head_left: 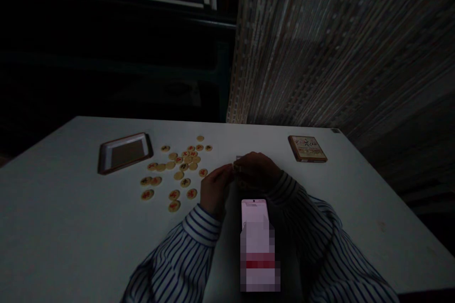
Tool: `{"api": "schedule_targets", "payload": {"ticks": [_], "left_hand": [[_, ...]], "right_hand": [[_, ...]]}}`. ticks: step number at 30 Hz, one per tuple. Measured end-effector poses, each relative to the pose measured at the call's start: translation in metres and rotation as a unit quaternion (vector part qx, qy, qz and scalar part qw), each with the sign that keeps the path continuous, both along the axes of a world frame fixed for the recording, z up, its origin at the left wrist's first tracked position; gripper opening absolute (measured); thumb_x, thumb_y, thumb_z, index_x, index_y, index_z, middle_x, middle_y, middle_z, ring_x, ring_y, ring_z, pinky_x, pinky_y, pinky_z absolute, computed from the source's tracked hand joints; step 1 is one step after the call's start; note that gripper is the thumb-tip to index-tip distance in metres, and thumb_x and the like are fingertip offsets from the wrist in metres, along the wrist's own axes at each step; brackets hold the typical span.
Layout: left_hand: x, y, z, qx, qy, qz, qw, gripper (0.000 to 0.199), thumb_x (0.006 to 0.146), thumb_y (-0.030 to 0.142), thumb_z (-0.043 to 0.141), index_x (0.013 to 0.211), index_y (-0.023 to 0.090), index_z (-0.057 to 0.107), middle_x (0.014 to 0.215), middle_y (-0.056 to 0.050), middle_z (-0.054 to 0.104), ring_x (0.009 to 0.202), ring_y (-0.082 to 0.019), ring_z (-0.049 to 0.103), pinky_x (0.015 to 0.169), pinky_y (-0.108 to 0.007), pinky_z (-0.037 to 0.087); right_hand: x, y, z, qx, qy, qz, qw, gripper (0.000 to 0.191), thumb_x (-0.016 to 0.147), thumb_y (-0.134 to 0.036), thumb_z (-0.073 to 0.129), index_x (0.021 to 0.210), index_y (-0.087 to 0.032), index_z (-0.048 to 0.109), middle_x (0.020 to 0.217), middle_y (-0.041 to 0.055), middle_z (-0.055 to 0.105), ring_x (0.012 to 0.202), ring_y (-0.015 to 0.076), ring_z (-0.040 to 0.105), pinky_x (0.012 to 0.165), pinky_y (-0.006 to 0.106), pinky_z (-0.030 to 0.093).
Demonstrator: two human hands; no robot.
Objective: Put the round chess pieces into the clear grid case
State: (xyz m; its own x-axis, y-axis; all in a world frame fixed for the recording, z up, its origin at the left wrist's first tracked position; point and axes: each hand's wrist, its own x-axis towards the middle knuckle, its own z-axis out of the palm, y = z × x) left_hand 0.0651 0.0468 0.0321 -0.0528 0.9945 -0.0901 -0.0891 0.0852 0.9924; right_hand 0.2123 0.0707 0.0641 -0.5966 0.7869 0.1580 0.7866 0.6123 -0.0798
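My left hand (215, 191) and my right hand (259, 170) meet over the middle of the white table (117, 232). The fingers of both are closed, with their tips together. A small yellowish spot shows at the fingertips, too dark to name. Behind my right hand a pale edge of something flat peeks out, mostly hidden. Left of my hands, round wooden xiangqi pieces (185, 182) lie scattered, some with red or black characters upward, others plain. Just below my hands rests a lit phone (254, 210), its screen partly blurred out.
An open shallow tray-like box part (102, 161) with a brown rim is at the far left of the table. On the far right lies a flat printed box (307, 148). A string curtain (284, 57) hangs behind the table. The room is dark.
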Motion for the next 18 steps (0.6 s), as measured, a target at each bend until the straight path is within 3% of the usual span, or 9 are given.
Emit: {"api": "schedule_targets", "payload": {"ticks": [5,11,18], "left_hand": [[0.001,0.002,-0.01,0.003,0.005,-0.02,1.0,0.028,0.069,0.033,0.057,0.087,0.014,0.065,0.088,-0.006,0.068,0.083,-0.018,0.062,0.075,-0.028,0.05],[0.001,0.002,-0.017,0.055,0.121,-0.011,0.991,0.023,0.07,0.029,0.056,0.085,0.015,0.066,0.085,-0.005,0.069,0.079,-0.017,0.062,0.073,-0.028,0.051],[0.001,0.002,-0.031,0.108,0.217,-0.055,0.969,0.027,0.072,0.028,0.054,0.094,0.015,0.063,0.09,-0.007,0.067,0.08,-0.018,0.062,0.072,-0.031,0.051]], "right_hand": [[0.006,0.0,0.008,-0.023,-0.015,-0.025,0.999,0.029,0.08,-0.039,0.042,0.091,-0.02,0.061,0.084,0.0056,0.064,0.074,0.0151,0.055,0.061,0.025,0.033],[0.023,0.004,0.008,-0.04,-0.022,-0.055,0.997,0.034,0.083,-0.04,0.037,0.096,-0.019,0.06,0.09,0.0065,0.065,0.08,0.016,0.056,0.066,0.025,0.035],[0.03,0.01,0.001,-0.123,-0.086,-0.093,0.984,0.033,0.082,-0.04,0.039,0.1,-0.021,0.06,0.093,0.0063,0.065,0.083,0.0175,0.058,0.067,0.024,0.039]]}}
